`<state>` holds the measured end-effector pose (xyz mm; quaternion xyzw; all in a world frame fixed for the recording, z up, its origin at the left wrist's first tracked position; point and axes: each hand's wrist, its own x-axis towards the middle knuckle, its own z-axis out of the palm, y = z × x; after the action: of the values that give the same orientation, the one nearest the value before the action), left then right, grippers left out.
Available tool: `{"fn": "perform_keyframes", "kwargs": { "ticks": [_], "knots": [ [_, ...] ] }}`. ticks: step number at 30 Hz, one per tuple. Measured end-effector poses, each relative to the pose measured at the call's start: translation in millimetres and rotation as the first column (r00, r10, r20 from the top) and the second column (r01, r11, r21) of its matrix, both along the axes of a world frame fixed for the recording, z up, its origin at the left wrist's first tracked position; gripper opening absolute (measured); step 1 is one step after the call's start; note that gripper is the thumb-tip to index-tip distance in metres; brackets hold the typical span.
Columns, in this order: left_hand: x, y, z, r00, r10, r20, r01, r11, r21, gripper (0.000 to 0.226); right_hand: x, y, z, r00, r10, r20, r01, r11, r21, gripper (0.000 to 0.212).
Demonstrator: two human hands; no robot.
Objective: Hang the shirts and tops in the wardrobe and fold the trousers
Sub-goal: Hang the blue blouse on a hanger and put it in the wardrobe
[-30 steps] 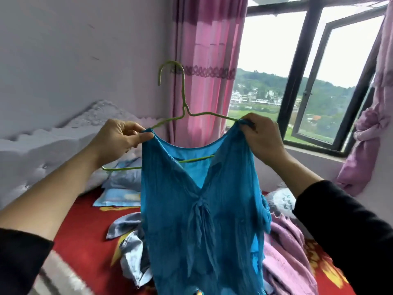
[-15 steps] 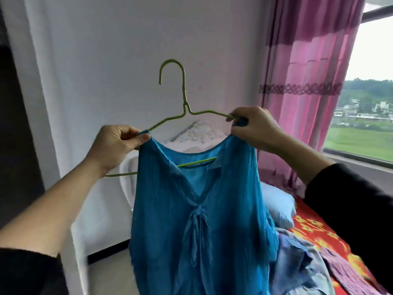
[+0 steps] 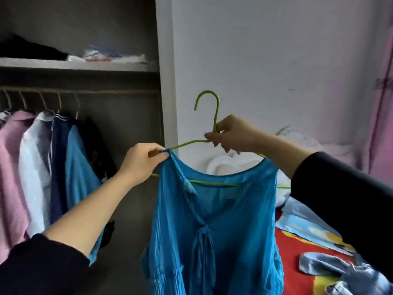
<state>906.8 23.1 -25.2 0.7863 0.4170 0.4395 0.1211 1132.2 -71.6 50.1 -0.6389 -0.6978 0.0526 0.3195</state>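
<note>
Top [image 3: 214, 231]: blue, thin crinkled cloth with a tie at the chest. It is draped on a green wire hanger [image 3: 217, 111] that I hold in the air between the open wardrobe [image 3: 127, 124] on my left and the bed [image 3: 297, 248] on my right. It touches neither.
Handling: I judge it light and limp, with no stiffness of its own. The wide neckline and narrow shoulders look liable to slide down the sloping wire if the hanger tips.
Hanger: thin wire, probably smooth and a little springy. The hook is upright and free, opening towards my left.
Where to hold: in my judgement the neck just under the hook carries the load best. A shoulder pinched to the wire stops the cloth slipping.
Right hand [image 3: 234, 135]: fingers closed round the hanger's neck, just below the hook.
Left hand [image 3: 140, 160]: thumb and fingers pinch the top's shoulder against the wire arm.
Rail [image 3: 95, 91]: runs under a shelf [image 3: 85, 67]. Hangers bunched at its left end carry a pink shirt [image 3: 10, 167], a white shirt [image 3: 34, 167], something dark and a blue garment [image 3: 78, 167]. The stretch to their right, nearest my top, carries nothing.
Shelf: dark cloth and a pale bundle lie on it.
Bed: red patterned cover, a pale blue pillow [image 3: 302, 218] and a grey-blue heap of clothes [image 3: 331, 267]. I cannot tell which garments these are.
Room: a pale wall [image 3: 276, 60] stands behind the hanger, with a pink curtain [image 3: 382, 103] at the far right edge.
</note>
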Motion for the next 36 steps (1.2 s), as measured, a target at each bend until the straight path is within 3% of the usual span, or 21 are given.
{"fn": "perform_keyframes", "kwargs": {
  "ticks": [7,12,17,26,32,36],
  "knots": [
    [-51,79,-12,0.973,0.195,-0.124,-0.193,0.981,0.031,0.039,-76,99,-3,0.995,0.093,0.030,-0.091,0.993,-0.071,0.030],
    [-85,148,-13,0.948,0.222,-0.228,-0.228,0.974,-0.002,0.047,-122,184,-12,0.989,0.112,0.101,-0.109,0.993,-0.034,0.034],
    [-118,227,0,0.923,0.275,-0.268,-0.292,0.956,-0.025,0.047,-160,270,-12,0.976,0.218,-0.014,-0.217,0.963,-0.157,0.038],
    [-187,347,43,0.829,0.444,-0.340,-0.438,0.893,0.099,0.045,-219,409,15,0.983,0.178,0.038,-0.177,0.984,-0.026,0.030],
    [-219,418,79,0.826,0.472,-0.307,-0.442,0.881,0.167,0.052,-251,498,36,0.991,0.066,-0.118,-0.061,0.997,0.053,0.014],
    [-238,467,104,0.830,0.474,-0.295,-0.412,0.876,0.250,0.061,-277,543,48,0.976,0.071,-0.207,-0.049,0.993,0.109,0.018]
  ]
}}
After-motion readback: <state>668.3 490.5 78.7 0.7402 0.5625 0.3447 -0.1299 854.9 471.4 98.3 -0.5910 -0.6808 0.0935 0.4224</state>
